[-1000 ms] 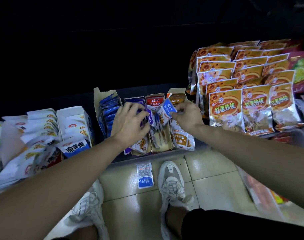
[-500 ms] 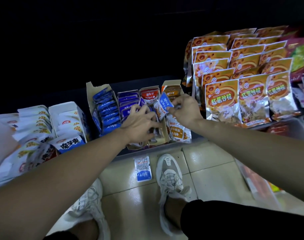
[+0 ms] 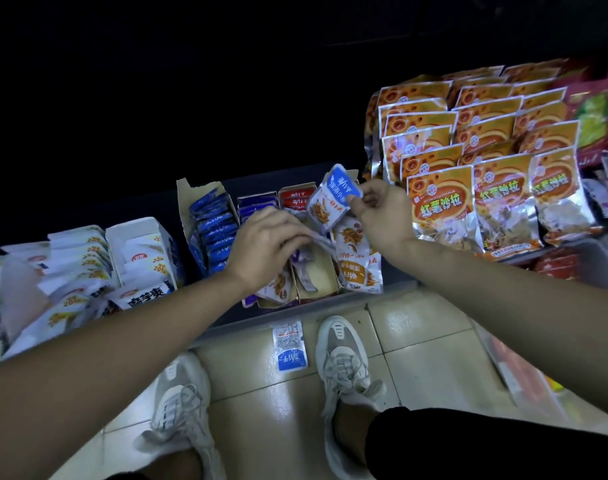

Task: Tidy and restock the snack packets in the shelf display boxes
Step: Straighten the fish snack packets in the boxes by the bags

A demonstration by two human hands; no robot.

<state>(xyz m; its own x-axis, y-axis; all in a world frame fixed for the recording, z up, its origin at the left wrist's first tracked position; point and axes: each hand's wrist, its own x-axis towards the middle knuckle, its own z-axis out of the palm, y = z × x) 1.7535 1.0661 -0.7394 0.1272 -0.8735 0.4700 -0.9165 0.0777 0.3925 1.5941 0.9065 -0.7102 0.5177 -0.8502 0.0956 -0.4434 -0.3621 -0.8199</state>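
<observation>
Nearest us, a floor packet [image 3: 290,348] lies flat on the tiles between the shoes [image 3: 344,362], just below the shelf edge. It is blue end toward us and well apart from both hands.

On the shelf, the left hand [image 3: 264,251] rests over the front of the boxes. Its fingers are curled down round loose packets [image 3: 318,239] at the mouth of the middle box [image 3: 316,278], which shows a bare cardboard floor.

Beyond it, the right hand [image 3: 382,216] pinches the held packet [image 3: 332,200] between thumb and forefinger at its right edge. The other fingers are loosely bent. The held packet stands clear above the middle box, lying left of the pinching fingers. Its long axis is near upright and leans right, with the blue end uppermost and away from us.

The blue box [image 3: 209,233], filled with like-coloured packets, stands well to the left. The left hand lies between it and the held packet. We judge the blue box the likely home, with the left hand nearer to it. A hand-over or a reach across would be needed.

Farthest right, orange bags [image 3: 441,202] stand in rows, untouched.
</observation>
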